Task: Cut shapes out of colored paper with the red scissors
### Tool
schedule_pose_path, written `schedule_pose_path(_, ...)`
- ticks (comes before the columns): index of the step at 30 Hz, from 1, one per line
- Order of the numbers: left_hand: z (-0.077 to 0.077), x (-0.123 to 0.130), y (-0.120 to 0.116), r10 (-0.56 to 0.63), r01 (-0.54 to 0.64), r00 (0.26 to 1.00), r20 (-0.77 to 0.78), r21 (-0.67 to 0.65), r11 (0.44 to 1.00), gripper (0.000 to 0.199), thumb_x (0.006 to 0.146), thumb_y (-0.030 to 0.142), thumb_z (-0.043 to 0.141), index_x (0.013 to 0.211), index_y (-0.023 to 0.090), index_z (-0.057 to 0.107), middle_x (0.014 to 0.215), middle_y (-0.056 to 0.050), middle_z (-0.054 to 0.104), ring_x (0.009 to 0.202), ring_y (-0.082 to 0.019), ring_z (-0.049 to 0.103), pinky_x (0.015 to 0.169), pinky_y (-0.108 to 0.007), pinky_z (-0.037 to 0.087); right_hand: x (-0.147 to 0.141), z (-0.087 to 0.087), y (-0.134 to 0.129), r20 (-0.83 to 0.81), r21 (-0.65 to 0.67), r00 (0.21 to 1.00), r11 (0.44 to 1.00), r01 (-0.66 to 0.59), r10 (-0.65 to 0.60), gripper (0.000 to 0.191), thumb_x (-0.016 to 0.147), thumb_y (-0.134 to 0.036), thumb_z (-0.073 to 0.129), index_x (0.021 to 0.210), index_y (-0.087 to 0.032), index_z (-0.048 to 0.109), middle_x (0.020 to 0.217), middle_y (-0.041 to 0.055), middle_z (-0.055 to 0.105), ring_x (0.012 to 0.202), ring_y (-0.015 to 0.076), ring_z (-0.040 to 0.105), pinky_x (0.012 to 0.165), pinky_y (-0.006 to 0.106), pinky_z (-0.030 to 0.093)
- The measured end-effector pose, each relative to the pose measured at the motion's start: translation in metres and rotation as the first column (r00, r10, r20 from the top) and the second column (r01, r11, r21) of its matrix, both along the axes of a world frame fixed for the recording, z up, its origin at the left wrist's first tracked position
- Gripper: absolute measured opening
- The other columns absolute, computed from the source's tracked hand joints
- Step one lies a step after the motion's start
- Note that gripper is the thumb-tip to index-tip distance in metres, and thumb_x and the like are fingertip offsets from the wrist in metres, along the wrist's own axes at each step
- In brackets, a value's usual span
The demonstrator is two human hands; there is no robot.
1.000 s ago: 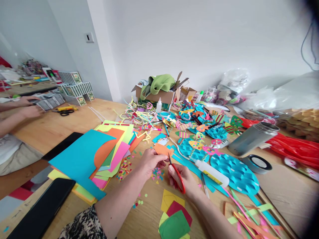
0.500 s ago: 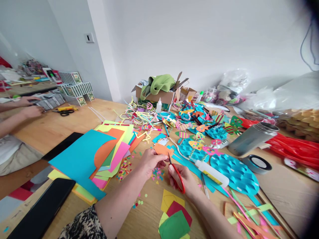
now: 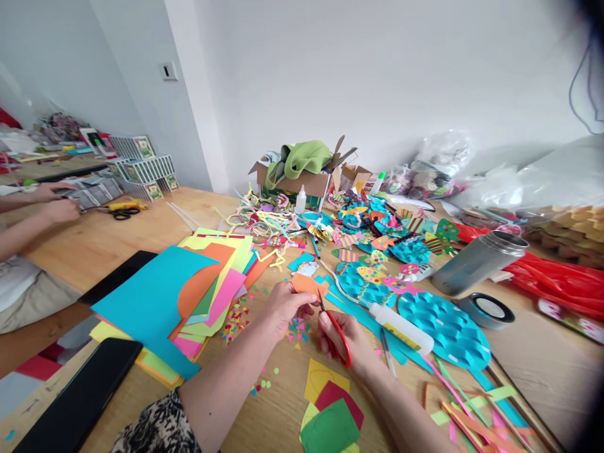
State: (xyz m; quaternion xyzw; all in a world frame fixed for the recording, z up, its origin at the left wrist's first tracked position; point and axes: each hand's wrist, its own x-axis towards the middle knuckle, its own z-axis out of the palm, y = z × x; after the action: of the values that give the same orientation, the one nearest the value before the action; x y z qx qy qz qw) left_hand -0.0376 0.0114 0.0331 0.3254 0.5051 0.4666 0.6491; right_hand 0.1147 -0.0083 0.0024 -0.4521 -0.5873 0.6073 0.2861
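Note:
In the middle of the head view, my left hand (image 3: 286, 309) pinches a small piece of orange paper (image 3: 306, 284). My right hand (image 3: 346, 340) is closed round the handles of red-handled scissors (image 3: 340, 333), whose dark blades reach the right part of the orange paper. Small coloured paper bits (image 3: 298, 328) lie under and beside my hands. Below them on the table are yellow, red and green paper pieces (image 3: 330, 428). A white glue bottle (image 3: 401, 328) lies on its side just right of my right hand.
Stacked coloured sheets (image 3: 155, 296) and a black phone (image 3: 80, 396) lie left. Blue scalloped discs (image 3: 443, 327), a tape roll (image 3: 486, 311) and a metal bottle (image 3: 479, 261) are right. A box (image 3: 292, 185) stands behind. Another person's hands (image 3: 59, 204) are far left.
Hardly anything differs. The scissors' handles and my right hand have shifted very slightly; the orange paper stays in place between my left fingers.

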Motion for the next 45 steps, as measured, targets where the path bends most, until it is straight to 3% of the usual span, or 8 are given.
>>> schedule_pose_path(17,-0.001,0.0,0.0,0.003,-0.003,1.0,0.002,-0.002,1.0,0.021,0.058,0.026,0.077,0.073,0.013,0.072,0.069,-0.003,0.069,0.052,-0.01,0.056,0.051,-0.022,0.043,-0.001,0.002,0.001,0.027,-0.009,0.999,1.0,0.02,-0.02,0.066,0.071,-0.085,0.05,0.061,-0.02,0.048,0.046,-0.0021,0.051,0.038,0.0092,0.042,0.039,0.022,0.03)
schedule_pose_path(25,-0.003,0.0,0.005,0.177,-0.182,0.983,0.055,0.127,0.975,0.032,0.054,0.029,0.082,0.077,0.015,0.065,0.072,-0.002,0.067,0.059,-0.011,0.058,0.054,-0.023,0.044,0.0,0.002,0.001,0.021,0.018,1.0,1.0,0.009,-0.009,0.064,0.075,-0.083,0.049,0.057,-0.021,0.047,0.045,-0.0011,0.051,0.038,0.0089,0.041,0.041,0.023,0.029)
schedule_pose_path(29,-0.003,0.0,0.005,0.167,-0.172,0.985,0.052,0.124,0.977,0.027,0.054,0.023,0.077,0.077,0.014,0.066,0.07,-0.002,0.066,0.059,-0.011,0.056,0.055,-0.023,0.044,0.0,0.005,0.0,0.005,-0.003,1.0,1.0,0.027,-0.027,0.064,0.074,-0.084,0.049,0.06,-0.021,0.047,0.046,-0.0014,0.051,0.038,0.0091,0.041,0.041,0.022,0.028)
schedule_pose_path(36,-0.001,-0.001,0.003,0.121,-0.119,0.993,-0.017,0.082,0.99,0.036,0.051,0.016,0.073,0.087,0.015,0.067,0.078,-0.003,0.068,0.065,-0.013,0.059,0.056,-0.024,0.044,0.001,0.012,-0.002,-0.046,-0.049,0.998,0.998,0.033,-0.035,0.064,0.075,-0.084,0.048,0.064,-0.021,0.049,0.048,-0.0021,0.052,0.037,0.008,0.036,0.039,0.023,0.024)
schedule_pose_path(45,-0.002,-0.003,0.002,-0.002,0.012,0.997,-0.082,0.115,0.993,0.018,0.05,0.022,0.074,0.065,0.015,0.067,0.062,0.001,0.062,0.059,-0.011,0.052,0.061,-0.024,0.038,0.001,0.014,-0.002,-0.032,-0.042,0.999,0.999,0.004,-0.005,0.065,0.073,-0.085,0.048,0.064,-0.021,0.05,0.047,-0.0017,0.051,0.038,0.0089,0.038,0.041,0.023,0.026)
